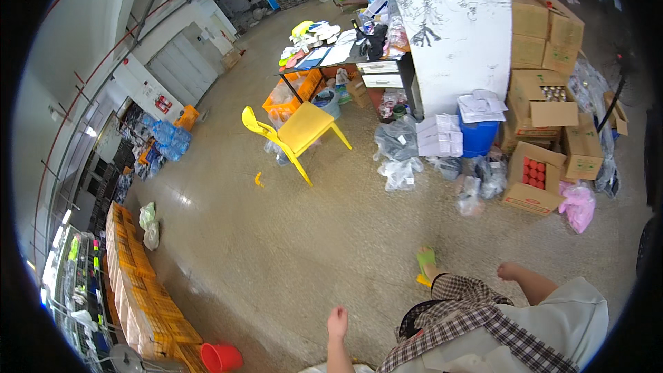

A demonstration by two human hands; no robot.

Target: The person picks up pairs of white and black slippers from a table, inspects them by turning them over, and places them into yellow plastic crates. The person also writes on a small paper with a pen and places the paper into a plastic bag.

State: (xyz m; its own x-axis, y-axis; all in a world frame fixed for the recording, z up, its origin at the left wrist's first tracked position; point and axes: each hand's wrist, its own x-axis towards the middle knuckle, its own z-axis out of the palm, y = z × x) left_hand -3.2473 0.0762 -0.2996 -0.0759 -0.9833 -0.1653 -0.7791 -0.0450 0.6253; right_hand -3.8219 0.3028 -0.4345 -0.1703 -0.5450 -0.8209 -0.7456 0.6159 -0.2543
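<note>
My left hand [338,322] hangs low over the grey floor at the bottom middle, its fingers curled in, and nothing shows in it. Out to the right, my right hand [510,271] is loosely closed too, with no object showing from it. Neither hand touches anything that I can see. Between them are my checked apron [459,335] and one foot in a green slipper [427,260]. The thing nearest my left hand is a red bucket [221,357], well off to its left.
A yellow chair [304,131] stands ahead, before a cluttered desk [335,55]. Bags, a blue bin [478,137] and open cardboard boxes [535,178] surround the white pillar [452,34] on the right. Stacked orange crates [145,283] line the left. A pink bag [579,206] lies beside the boxes.
</note>
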